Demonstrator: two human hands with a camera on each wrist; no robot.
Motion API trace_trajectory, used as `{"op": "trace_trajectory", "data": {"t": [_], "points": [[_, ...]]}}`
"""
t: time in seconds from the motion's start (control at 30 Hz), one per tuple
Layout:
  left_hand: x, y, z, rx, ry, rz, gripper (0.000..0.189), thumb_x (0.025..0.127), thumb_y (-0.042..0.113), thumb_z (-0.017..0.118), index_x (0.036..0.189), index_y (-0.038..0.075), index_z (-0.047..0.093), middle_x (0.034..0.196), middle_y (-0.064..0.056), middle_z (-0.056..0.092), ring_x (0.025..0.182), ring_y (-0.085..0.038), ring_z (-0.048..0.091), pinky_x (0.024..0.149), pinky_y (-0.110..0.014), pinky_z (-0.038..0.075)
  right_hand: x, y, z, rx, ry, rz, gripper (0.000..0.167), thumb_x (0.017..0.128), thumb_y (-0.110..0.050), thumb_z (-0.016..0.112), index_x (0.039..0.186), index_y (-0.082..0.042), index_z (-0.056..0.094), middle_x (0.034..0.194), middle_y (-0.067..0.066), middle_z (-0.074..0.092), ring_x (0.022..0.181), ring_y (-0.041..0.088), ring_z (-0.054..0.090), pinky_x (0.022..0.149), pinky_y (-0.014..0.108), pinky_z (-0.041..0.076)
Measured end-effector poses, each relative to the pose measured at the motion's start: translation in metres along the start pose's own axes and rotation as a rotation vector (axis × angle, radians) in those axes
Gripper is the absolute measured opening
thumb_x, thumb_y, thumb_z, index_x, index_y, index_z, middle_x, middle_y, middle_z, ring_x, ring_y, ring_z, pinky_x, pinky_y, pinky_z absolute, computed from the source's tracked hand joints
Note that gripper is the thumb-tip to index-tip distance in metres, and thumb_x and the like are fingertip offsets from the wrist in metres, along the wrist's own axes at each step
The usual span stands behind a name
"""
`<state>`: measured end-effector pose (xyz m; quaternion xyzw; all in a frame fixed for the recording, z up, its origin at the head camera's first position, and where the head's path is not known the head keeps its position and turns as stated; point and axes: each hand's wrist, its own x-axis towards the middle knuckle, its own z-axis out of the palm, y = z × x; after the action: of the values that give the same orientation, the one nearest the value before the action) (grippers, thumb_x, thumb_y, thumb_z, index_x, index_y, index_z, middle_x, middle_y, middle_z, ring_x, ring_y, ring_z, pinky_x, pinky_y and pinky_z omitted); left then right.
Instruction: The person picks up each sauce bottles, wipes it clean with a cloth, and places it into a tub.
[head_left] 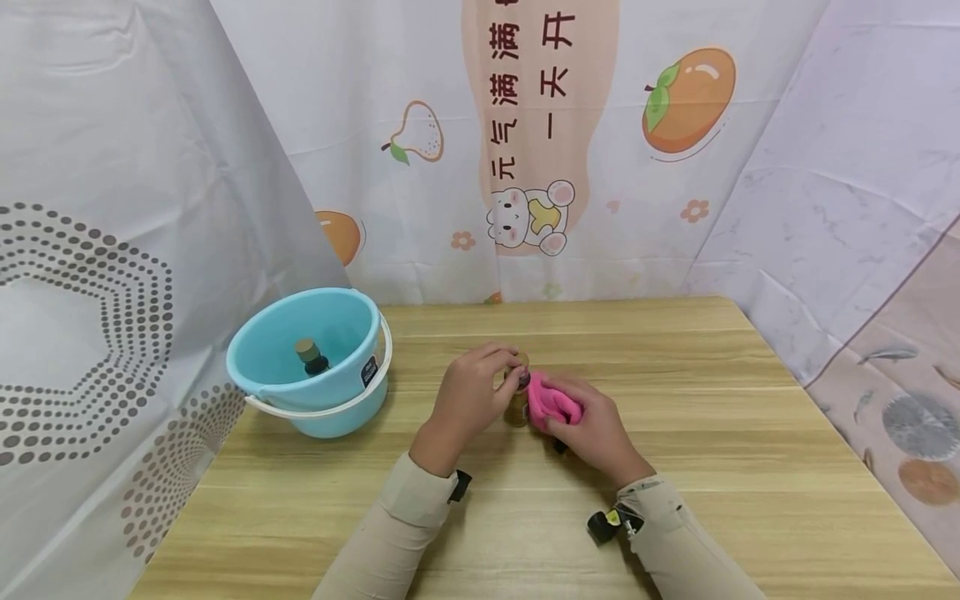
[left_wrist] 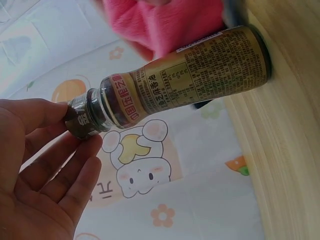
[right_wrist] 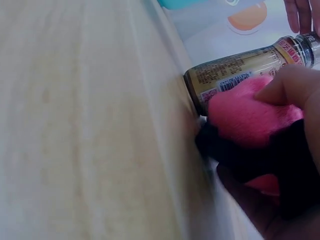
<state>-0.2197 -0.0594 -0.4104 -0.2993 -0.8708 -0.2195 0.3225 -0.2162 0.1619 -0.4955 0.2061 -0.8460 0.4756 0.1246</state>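
A sesame oil bottle (left_wrist: 210,67) with a gold label and dark cap stands upright on the wooden table. My left hand (head_left: 474,390) pinches its cap (left_wrist: 82,117) between thumb and fingers. On the bottle's right side, my right hand (head_left: 603,433) grips a bunched pink cloth (head_left: 550,402). In the right wrist view, that cloth (right_wrist: 250,110) lies against the lower label, with the thumb on top of it. A dark object (right_wrist: 240,155) shows below the cloth; its kind cannot be made out.
At the table's left stands a light blue bucket (head_left: 330,423) with a white handle (head_left: 330,412). Inside it is a dark bottle with a brown cap (head_left: 305,348). A printed curtain (head_left: 622,217) hangs behind the table (head_left: 712,400).
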Motion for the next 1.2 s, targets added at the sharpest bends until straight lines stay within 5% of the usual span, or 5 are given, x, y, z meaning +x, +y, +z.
{"op": "trace_trajectory", "data": {"t": [0.63, 0.9, 1.2], "points": [[0.0, 0.003, 0.002, 0.016, 0.078, -0.001, 0.007, 0.089, 0.018, 0.083, 0.092, 0.012, 0.08, 0.096, 0.0, 0.071, 0.081, -0.012, 0.066, 0.07, -0.025, 0.058, 0.0, 0.0, 0.001, -0.035, -0.006, 0.047, 0.057, 0.082, -0.017, 0.089, 0.134, -0.027, 0.07, 0.134, -0.004, 0.067, 0.116, 0.015, 0.065, 0.095, 0.038, 0.058], [0.0, 0.002, 0.003, 0.027, 0.07, -0.008, 0.006, 0.091, 0.018, 0.081, 0.09, 0.012, 0.08, 0.097, 0.0, 0.072, 0.084, -0.012, 0.069, 0.074, -0.025, 0.06, 0.0, -0.002, 0.001, 0.004, 0.053, -0.012, 0.06, 0.081, -0.014, 0.089, 0.136, -0.027, 0.069, 0.138, -0.008, 0.065, 0.118, 0.013, 0.064, 0.095, 0.028, 0.057], [0.0, 0.002, 0.002, 0.021, 0.051, -0.009, 0.007, 0.092, 0.018, 0.079, 0.091, 0.011, 0.079, 0.098, 0.0, 0.073, 0.086, -0.013, 0.07, 0.078, -0.025, 0.061, 0.0, -0.01, 0.0, 0.092, 0.132, -0.127, 0.059, 0.083, -0.01, 0.088, 0.138, -0.017, 0.068, 0.142, 0.003, 0.064, 0.126, 0.023, 0.063, 0.098, 0.011, 0.049]]}}
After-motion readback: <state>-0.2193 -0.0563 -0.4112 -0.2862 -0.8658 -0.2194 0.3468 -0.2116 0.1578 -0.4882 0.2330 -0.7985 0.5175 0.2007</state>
